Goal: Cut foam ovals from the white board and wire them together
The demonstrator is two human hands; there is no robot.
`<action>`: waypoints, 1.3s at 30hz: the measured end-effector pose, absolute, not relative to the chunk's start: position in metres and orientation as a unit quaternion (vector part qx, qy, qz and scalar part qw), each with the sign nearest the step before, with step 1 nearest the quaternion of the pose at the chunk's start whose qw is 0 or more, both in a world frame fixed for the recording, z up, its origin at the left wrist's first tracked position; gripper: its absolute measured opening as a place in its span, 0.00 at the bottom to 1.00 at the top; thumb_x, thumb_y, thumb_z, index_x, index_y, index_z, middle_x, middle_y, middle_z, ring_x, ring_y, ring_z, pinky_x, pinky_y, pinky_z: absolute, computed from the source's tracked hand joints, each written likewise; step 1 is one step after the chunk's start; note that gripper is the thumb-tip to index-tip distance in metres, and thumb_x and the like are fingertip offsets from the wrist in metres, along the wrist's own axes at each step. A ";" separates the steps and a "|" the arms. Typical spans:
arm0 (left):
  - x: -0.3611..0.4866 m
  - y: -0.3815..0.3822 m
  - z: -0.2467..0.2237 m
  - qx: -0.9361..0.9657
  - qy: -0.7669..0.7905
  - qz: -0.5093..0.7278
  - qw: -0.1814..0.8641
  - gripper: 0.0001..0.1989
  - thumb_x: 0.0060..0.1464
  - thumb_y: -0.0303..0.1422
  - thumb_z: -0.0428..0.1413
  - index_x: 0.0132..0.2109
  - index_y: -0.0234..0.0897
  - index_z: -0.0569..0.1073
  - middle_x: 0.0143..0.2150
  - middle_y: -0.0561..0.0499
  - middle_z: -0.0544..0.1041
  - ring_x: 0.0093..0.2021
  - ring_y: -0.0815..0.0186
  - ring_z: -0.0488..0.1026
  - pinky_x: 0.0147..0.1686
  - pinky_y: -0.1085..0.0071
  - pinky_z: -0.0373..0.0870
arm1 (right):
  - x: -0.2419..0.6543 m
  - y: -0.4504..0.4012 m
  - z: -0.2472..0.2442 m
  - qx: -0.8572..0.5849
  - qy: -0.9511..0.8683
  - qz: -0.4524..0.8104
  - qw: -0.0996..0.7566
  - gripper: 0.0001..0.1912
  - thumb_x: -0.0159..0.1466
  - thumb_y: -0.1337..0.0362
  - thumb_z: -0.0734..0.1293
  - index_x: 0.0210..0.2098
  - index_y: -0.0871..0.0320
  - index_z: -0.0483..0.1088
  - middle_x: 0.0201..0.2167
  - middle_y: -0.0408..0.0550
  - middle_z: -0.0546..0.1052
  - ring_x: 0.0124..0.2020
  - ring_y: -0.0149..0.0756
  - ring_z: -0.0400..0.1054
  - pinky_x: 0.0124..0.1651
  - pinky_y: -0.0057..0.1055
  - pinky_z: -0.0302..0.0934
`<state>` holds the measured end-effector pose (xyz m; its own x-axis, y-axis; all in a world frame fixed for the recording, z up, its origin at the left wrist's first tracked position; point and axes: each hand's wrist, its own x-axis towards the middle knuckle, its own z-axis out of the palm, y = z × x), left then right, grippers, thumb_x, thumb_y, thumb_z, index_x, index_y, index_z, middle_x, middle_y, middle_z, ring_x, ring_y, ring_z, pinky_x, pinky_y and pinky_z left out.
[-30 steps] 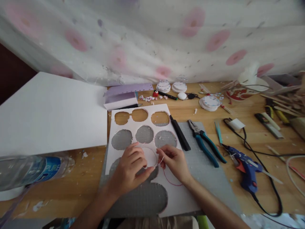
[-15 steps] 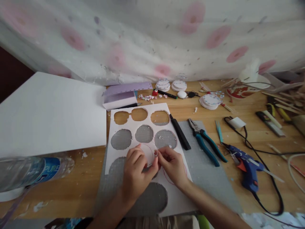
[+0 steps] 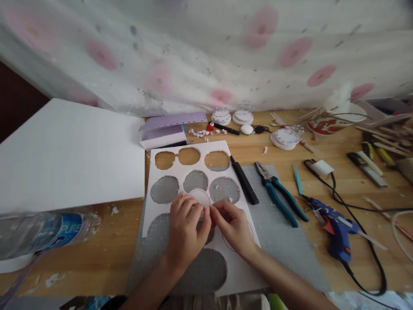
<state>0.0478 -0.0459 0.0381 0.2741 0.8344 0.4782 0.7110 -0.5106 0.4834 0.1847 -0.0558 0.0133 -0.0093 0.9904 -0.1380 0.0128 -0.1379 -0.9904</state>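
Observation:
My left hand [image 3: 187,226] is closed around a round white foam board disc [image 3: 200,196], whose pink-edged far part shows above the fingers. My right hand [image 3: 232,224] pinches at the disc's right edge, its fingertips meeting the left thumb; whether a small scrap is between them is hidden. Both hands are over a white foam board sheet [image 3: 200,170] with several round holes cut through it. A pink circle outline shows on the sheet beside my right hand. Under the sheet lies a grey cutting mat [image 3: 274,254].
Right of the sheet are a black pen-like cutter [image 3: 243,179], teal-handled pliers [image 3: 277,193], teal tweezers [image 3: 297,179] and a blue glue gun [image 3: 338,232] with its cord. Stacked white discs [image 3: 243,117] stand behind. Leftward are a large white board [image 3: 77,159] and a water bottle [image 3: 48,232].
The disc has tilted or turned, so its pink-rimmed far edge now shows higher above my left fingers. Both hands stay in nearly the same place.

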 end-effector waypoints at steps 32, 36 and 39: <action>0.018 -0.036 0.033 0.775 0.467 0.400 0.149 0.04 0.55 0.27 0.60 0.33 0.36 0.72 0.41 0.46 0.75 0.48 0.61 0.73 0.48 0.63 0.71 | 0.178 -0.054 0.003 -0.437 -0.385 0.682 0.443 0.15 0.58 0.53 0.71 0.26 0.58 0.67 0.24 0.42 0.78 0.23 0.28 0.70 0.26 0.24 0.65; 0.023 -0.038 0.032 0.751 0.491 0.420 0.139 0.04 0.54 0.27 0.61 0.33 0.36 0.73 0.41 0.46 0.76 0.47 0.61 0.74 0.47 0.64 0.72 | 0.179 -0.054 0.003 -0.444 -0.396 0.676 0.435 0.15 0.58 0.53 0.71 0.26 0.58 0.68 0.24 0.42 0.77 0.22 0.27 0.69 0.27 0.24 0.63; 0.027 -0.039 0.032 0.733 0.512 0.430 0.125 0.04 0.53 0.28 0.62 0.32 0.37 0.74 0.40 0.47 0.77 0.46 0.61 0.75 0.47 0.64 0.72 | 0.178 -0.054 0.003 -0.445 -0.400 0.674 0.432 0.16 0.58 0.54 0.71 0.25 0.58 0.67 0.23 0.42 0.76 0.22 0.26 0.69 0.27 0.23 0.62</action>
